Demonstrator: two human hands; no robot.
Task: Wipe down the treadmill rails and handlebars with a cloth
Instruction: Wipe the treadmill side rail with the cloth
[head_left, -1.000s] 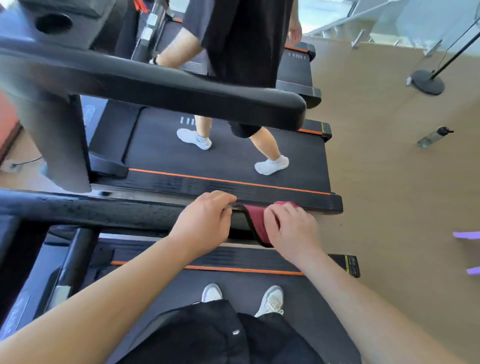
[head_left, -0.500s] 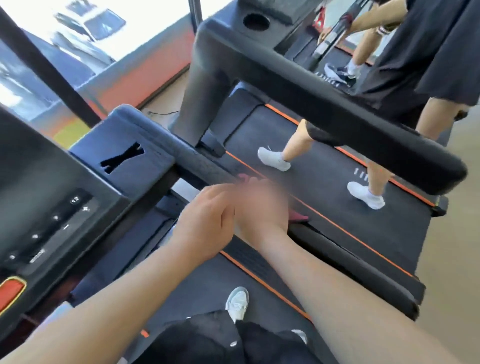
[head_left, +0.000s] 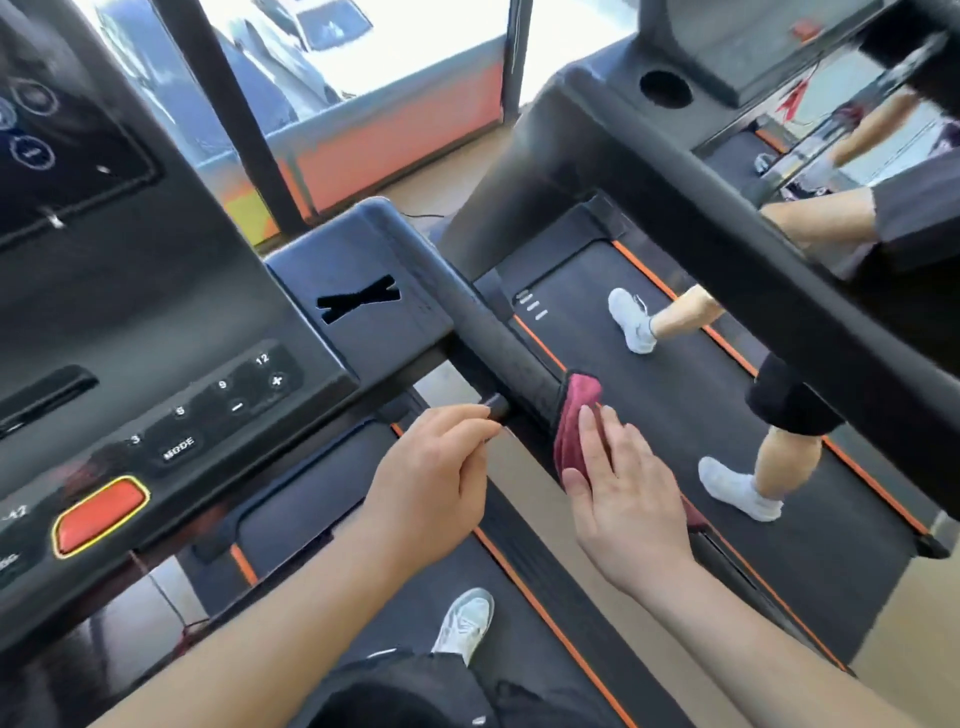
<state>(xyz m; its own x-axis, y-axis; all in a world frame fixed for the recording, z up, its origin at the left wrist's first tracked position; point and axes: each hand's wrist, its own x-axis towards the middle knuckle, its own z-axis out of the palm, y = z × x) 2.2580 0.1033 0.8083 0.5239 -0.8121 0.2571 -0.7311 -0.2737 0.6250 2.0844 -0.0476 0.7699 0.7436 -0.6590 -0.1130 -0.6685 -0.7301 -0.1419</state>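
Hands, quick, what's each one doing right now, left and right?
Left hand: loosely curled beside the handrail, holding nothing visible.
Right hand: open, fingers flat, pressing the red cloth against the handrail.

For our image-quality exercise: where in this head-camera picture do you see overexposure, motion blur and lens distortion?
Head view: the window at top is blown out white; the far top right is smeared with motion blur; the wide lens bows the neighbouring treadmill's black rail; the dark red cloth stays fairly sharp.
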